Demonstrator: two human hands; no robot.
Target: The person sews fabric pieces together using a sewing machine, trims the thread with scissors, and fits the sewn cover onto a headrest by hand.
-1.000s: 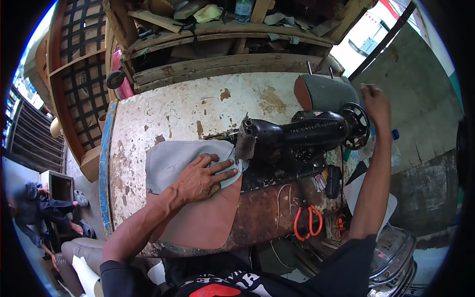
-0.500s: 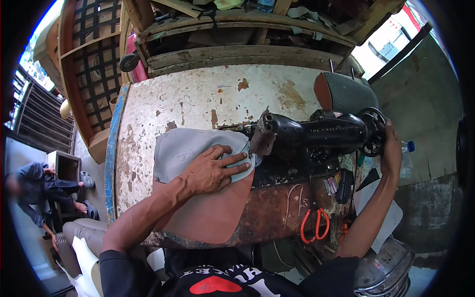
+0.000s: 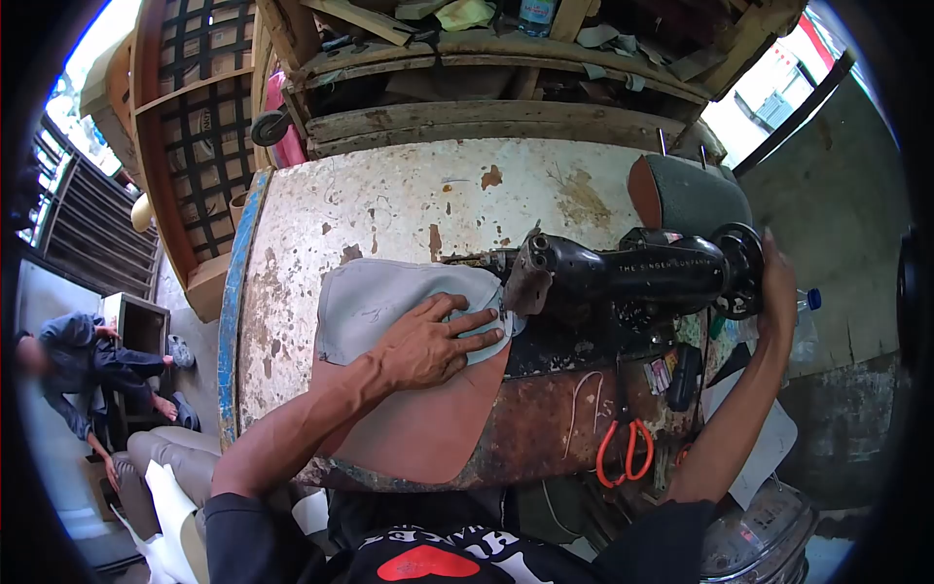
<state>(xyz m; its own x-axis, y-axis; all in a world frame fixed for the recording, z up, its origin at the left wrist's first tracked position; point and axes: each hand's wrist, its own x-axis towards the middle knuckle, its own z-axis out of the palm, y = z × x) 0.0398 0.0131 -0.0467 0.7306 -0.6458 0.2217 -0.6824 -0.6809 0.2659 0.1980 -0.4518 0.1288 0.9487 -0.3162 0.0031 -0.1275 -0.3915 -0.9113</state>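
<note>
A black sewing machine (image 3: pixel 642 274) stands on the worn table. My left hand (image 3: pixel 428 341) lies flat with fingers spread on a grey-blue piece (image 3: pixel 365 297), close to the needle end. Under that piece lies a larger reddish-brown sheet (image 3: pixel 418 423), which reaches the table's front edge. At the machine's right end, my right hand (image 3: pixel 776 282) is against the outer side of the black handwheel (image 3: pixel 736 271); its fingers are partly hidden and blurred, so its grip is unclear.
Orange-handled scissors (image 3: pixel 625 453) lie near the front edge, by a black object (image 3: pixel 685 378). A dark rolled piece (image 3: pixel 693 195) stands behind the machine. A plastic bottle (image 3: pixel 806 326) is at the right. A seated person (image 3: pixel 83 365) is at far left. Wooden shelves (image 3: pixel 486 44) rise behind.
My right hand has come down from above the handwheel to its outer side. The view has shifted, while my left hand stays on the grey-blue piece.
</note>
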